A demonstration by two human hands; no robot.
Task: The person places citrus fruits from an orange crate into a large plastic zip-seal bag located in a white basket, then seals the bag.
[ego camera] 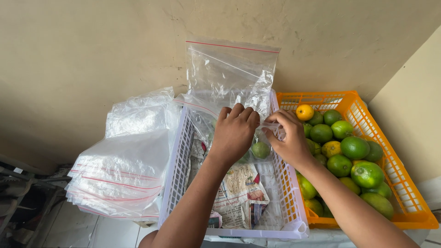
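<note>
Over a white plastic crate (177,174) lined with newspaper (239,195), a person's two bare hands work at a clear zip-top bag (229,76) with a red stripe along its mouth. The left hand (235,133) is curled, its fingers closed on the bag's plastic near the middle, knuckles toward the camera. The right hand (287,138) pinches a fold of the same bag between thumb and fingertips, just beside the left. The bag's upper part stands upright above both hands against the beige wall (92,55); its lower part hangs into the crate. One green lime (261,149) shows through the plastic between the hands, and whether it rests inside the bag or behind it cannot be told for certain.

To the right, touching the white crate, an orange plastic crate (404,183) holds a heap of green limes (356,158), with a yellow one (304,112) at its far end. To the left, a stack of empty clear bags (121,177) with red stripes lies flat beside the white crate, with crumpled clear plastic (140,110) behind it.
</note>
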